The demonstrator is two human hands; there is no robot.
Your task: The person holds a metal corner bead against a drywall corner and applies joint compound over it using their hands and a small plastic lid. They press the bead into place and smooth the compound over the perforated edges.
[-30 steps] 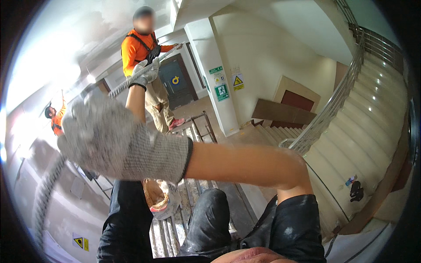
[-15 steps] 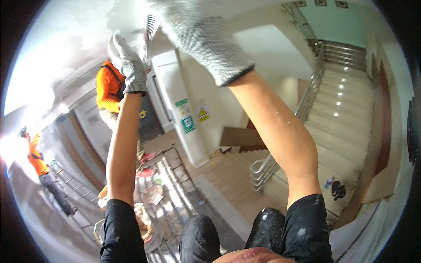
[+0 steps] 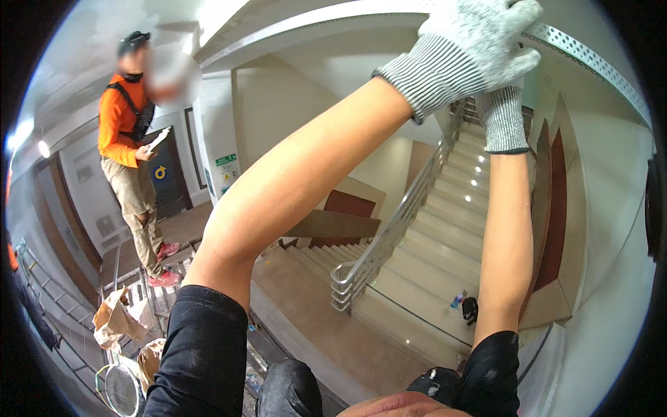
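A long, pale metal strip punched with small holes (image 3: 599, 64) bows across the top of the view, from the far left wall area to the right rim. Knitted grey-white gloves with ribbed cuffs cover both my hands. High at the upper right, my left hand (image 3: 467, 54) reaches across and closes around the strip, which comes out between its thumb and fingers. Just below and behind it is my right hand (image 3: 501, 111), its ribbed cuff showing. My left hand hides most of its fingers, so its grip cannot be made out.
A person in an orange top (image 3: 118, 125) stands at left on a slatted scaffold platform, holding a pale object. Crumpled brown paper bags (image 3: 114, 320) and a bucket (image 3: 122, 390) sit nearby. Tiled stairs (image 3: 431, 236) with a metal railing (image 3: 389, 247) lie beyond my arms.
The view has swung right. My left hand has crossed from the left over to the strip at upper right; my right hand has also moved right, now below and behind my left hand.
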